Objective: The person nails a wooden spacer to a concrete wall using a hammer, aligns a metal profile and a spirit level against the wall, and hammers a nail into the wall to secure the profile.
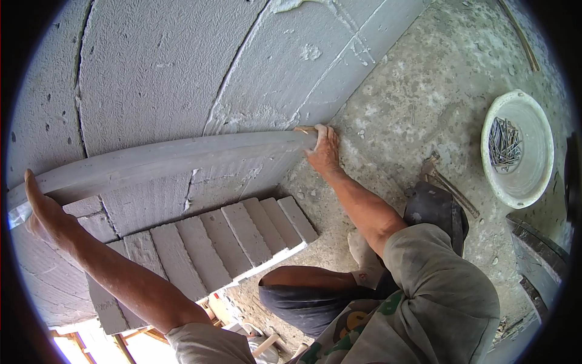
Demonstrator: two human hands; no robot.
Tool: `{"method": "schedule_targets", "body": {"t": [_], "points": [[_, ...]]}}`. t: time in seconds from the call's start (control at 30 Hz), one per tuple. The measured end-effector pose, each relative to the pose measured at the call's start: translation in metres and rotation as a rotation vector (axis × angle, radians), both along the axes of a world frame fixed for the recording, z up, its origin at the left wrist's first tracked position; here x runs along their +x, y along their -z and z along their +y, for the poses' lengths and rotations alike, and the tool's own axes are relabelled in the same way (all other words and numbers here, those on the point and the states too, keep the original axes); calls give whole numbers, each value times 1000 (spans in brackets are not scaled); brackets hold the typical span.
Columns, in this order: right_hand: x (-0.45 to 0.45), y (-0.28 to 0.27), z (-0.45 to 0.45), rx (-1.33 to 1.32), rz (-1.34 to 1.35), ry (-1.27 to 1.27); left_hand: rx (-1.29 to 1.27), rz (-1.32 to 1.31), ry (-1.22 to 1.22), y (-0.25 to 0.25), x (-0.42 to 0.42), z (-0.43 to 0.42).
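A long grey straightedge [182, 159] lies across the block wall [151, 73], curved in this wide view. My left hand [48, 212] grips it near its left end, with part of the fingers hidden behind the wrist and bar. At the other end, close to the floor, my right hand [324, 148] is closed round the straightedge's tip. A small wooden sliver [305, 129] shows beside the right fingers. Below the bar, several grey blocks [227, 242] stand side by side in a row.
On the concrete floor [418, 91] to the right sits a white basin [539, 151] with nails [504, 144] inside. A hammer [448, 185] lies near my knee. A dark-rimmed container [539, 261] is at the right edge. A thin stick [522, 36] rests at top right.
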State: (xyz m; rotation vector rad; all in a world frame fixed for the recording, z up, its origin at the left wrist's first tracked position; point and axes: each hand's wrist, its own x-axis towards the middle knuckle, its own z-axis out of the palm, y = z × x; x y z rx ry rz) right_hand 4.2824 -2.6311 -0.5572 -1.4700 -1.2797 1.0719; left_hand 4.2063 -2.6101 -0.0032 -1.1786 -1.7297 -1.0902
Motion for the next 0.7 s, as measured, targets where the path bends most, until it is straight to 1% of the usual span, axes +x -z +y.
{"method": "schedule_targets", "body": {"t": [0.07, 0.2, 0.27, 0.5, 0.7], "points": [[4, 8, -1, -19, -8, -27, 3, 52, -12, 2, 0, -1], [4, 15, 3, -9, -79, -75, 70, 46, 28, 1, -2, 2], [5, 14, 5, -20, -85, -84, 97, 15, 31, 6, 6, 4], [6, 12, 9, -42, -146, -119, 144, 28, 39, 8, 2, 6], [11, 11, 12, 14, -146, -127, 165, 29, 35, 7, 0, 6]]}}
